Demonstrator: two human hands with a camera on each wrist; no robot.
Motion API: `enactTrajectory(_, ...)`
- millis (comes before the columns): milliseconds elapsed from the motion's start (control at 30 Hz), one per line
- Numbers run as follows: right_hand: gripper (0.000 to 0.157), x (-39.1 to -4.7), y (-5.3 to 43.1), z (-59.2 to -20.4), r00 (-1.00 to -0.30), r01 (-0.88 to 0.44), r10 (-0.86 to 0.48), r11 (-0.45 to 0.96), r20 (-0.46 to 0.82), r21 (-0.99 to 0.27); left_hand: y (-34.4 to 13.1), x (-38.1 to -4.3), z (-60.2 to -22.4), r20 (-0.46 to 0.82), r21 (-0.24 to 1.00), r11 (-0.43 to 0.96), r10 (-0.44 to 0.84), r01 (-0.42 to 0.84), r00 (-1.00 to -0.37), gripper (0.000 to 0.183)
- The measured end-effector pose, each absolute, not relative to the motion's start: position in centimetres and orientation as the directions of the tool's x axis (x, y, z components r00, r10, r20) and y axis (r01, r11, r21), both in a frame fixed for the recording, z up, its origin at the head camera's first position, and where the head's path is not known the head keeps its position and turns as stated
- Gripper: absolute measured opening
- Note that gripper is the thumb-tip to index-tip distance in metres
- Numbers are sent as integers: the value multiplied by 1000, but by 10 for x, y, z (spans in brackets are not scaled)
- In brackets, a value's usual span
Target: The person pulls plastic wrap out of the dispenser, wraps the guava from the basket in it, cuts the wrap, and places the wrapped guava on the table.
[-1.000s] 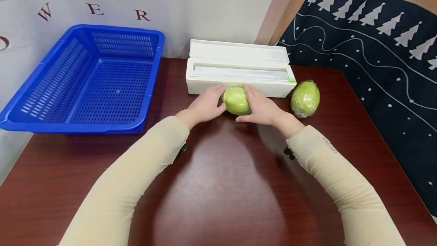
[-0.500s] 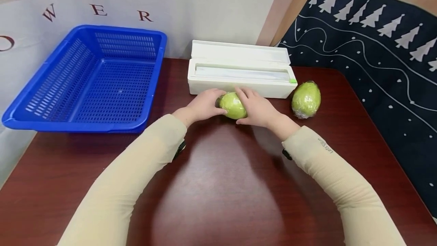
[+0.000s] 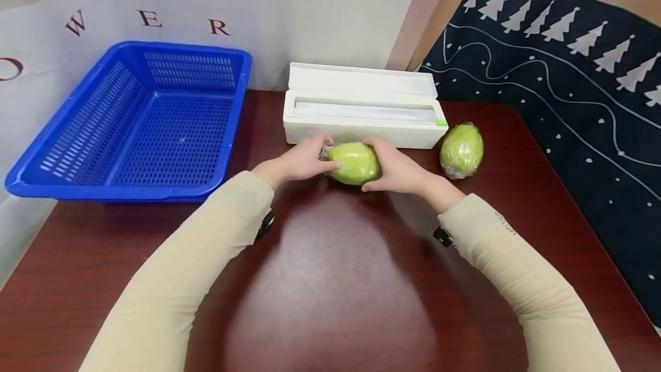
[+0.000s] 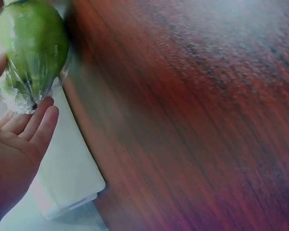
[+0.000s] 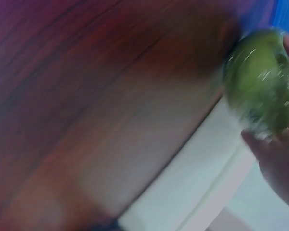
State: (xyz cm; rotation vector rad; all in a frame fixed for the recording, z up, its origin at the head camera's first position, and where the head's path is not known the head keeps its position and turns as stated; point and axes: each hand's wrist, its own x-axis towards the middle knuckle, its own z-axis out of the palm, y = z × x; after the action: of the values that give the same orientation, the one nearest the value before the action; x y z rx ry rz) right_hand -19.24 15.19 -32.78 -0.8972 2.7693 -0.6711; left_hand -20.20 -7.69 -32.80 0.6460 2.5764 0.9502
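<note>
A smooth green oval fruit (image 3: 354,163), wrapped in clear cling film, is held between two hands in front of the white film dispenser (image 3: 361,134). At its left end the left hand (image 3: 304,158) grips it, thumb on the near side and fingers behind. The right hand (image 3: 400,170) grips the other end, its thumb low on the near side. Bunched film shows at the fruit's end by the left fingertips (image 4: 47,102) in the left wrist view. A second wrapped green fruit (image 3: 462,150) stands on the table right of the dispenser.
The dispenser's lid (image 3: 361,80) is raised, with film lying in the slot. A blue perforated basket (image 3: 234,108) stands at the left on the dark red wooden table (image 3: 330,303). A pale printed cloth (image 3: 330,10) hangs behind, and a navy tree-patterned cloth (image 3: 563,90) borders the right.
Both hands have brought the fruit slightly toward the front, away from the dispenser, and turned it. The bunched film at its left end now shows. The second fruit stays put.
</note>
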Motion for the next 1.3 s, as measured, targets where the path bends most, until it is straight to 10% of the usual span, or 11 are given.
enactTrajectory(533,80,-207,174,-334,-842,-276,-524,626,-131,-729,-71,-205,-343,-143,699,667,485,259,-863,59)
enactTrajectory(800,85,-201,166,-328,-827,-369,-535,748,-172,-552,-75,-205,-345,-187,700,674,489,234,-852,66)
enactTrajectory(1300,63,-188,159,-325,-847,18,-313,792,-430,-611,-49,-197,-341,-417,888,342,321,-306,-850,77)
